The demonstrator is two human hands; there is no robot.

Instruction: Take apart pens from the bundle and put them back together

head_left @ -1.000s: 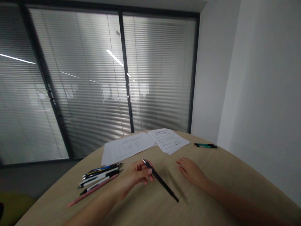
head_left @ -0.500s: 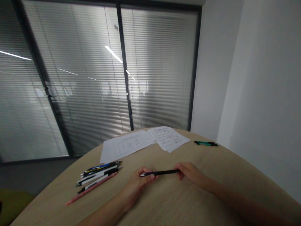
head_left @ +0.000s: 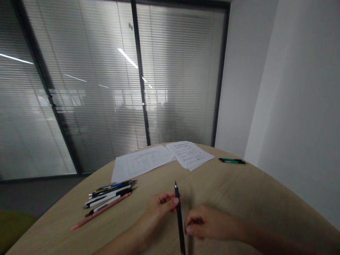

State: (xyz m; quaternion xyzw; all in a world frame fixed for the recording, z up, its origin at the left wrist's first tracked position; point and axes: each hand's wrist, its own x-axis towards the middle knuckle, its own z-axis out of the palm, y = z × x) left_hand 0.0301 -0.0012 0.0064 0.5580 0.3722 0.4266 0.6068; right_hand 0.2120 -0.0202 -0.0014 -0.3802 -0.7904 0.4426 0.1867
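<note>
A slim black pen [head_left: 179, 216] stands almost vertically in this view, its narrow metal tip pointing away from me. My left hand [head_left: 162, 205] is shut on it, with the fingertips pressed against its upper part. My right hand [head_left: 208, 221] sits just right of the pen's lower part, fingers curled, and appears not to touch it. The pen's far lower end runs out of the bottom of the picture.
The light wood table [head_left: 228, 187] curves away in front of me. Several pens [head_left: 108, 194] and a pink pen [head_left: 98, 212] lie to the left, two printed sheets [head_left: 140, 163] at the back, and a green-and-black pen [head_left: 231, 160] far right.
The black pen has swung from lying level between both hands to nearly upright. My right hand has let go of its end and moved closer to me.
</note>
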